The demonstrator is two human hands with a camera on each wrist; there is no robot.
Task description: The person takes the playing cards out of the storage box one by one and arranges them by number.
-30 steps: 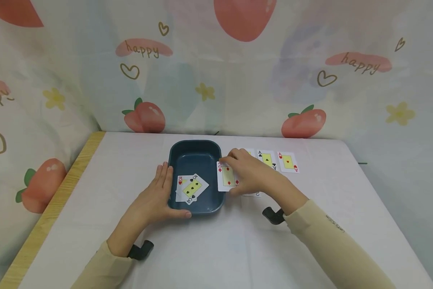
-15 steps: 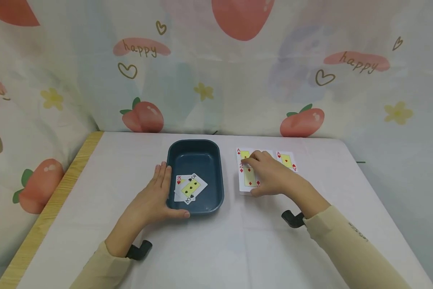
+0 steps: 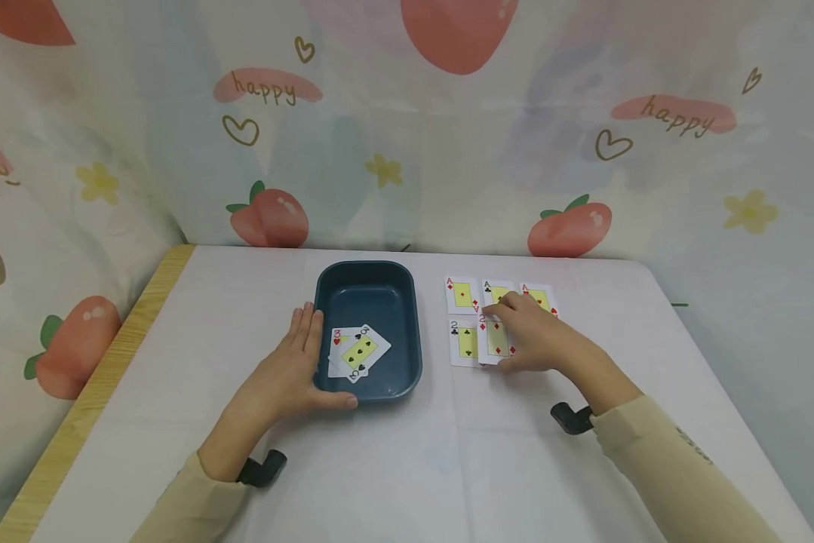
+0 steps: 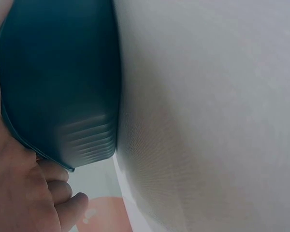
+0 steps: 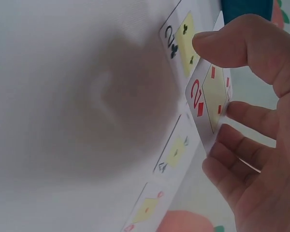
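- Right hand [image 3: 539,335]: thumb and fingers pinch the two of diamonds [image 3: 496,336] by its edges, toward the far edge of the white-covered table [image 3: 379,475], right of the tray.
- Two of diamonds: face up; in the head view it overlaps the right side of the two of clubs [image 3: 465,343]; contact between the cards cannot be told.
- Row nearer the table's far edge, left to right: ace of diamonds [image 3: 462,294], ace of clubs [image 3: 495,289], ace of hearts [image 3: 539,296], the last two partly hidden.
- Left hand [image 3: 284,373]: fingers released, extended along the left side of the dark-blue tray [image 3: 368,302]; thumb at its near rim.
- Tray's near-left part: three of hearts [image 3: 337,348], partly beneath a black-suited card [image 3: 360,352].
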